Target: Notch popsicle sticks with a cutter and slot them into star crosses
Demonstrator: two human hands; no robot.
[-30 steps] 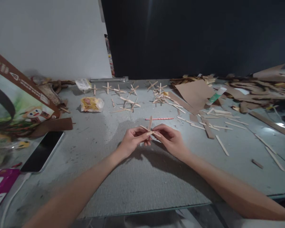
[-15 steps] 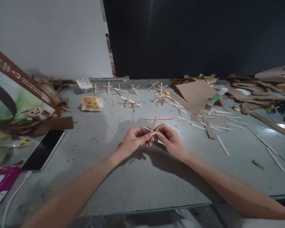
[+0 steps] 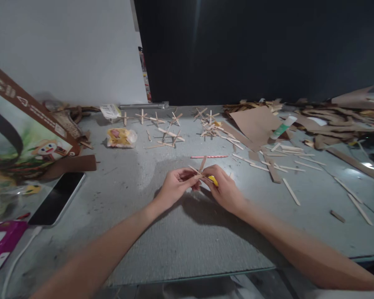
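Several thin wooden craft sticks, crossed into a star-like piece (image 3: 202,163), are held low over the middle of the table. My left hand (image 3: 178,182) pinches this piece between thumb and fingers from the left. My right hand (image 3: 224,189) is closed at the other side of it, fingertips close to the crossing. A small yellow object (image 3: 213,180) shows between its thumb and fingers; its kind is mostly hidden. Just beyond the hands lies a red patterned pencil (image 3: 209,157).
Star-shaped stick pieces (image 3: 171,135) stand at the back. Loose craft sticks (image 3: 291,192), cardboard (image 3: 252,124) and a glue stick (image 3: 284,127) lie to the right. A phone (image 3: 58,199), a magenta device (image 3: 6,243), a printed bag (image 3: 34,124) and a yellow packet (image 3: 121,138) are left.
My right hand has turned and its fingers have closed further over the crossed sticks. The yellow object has come into view in it. My left hand has barely moved.
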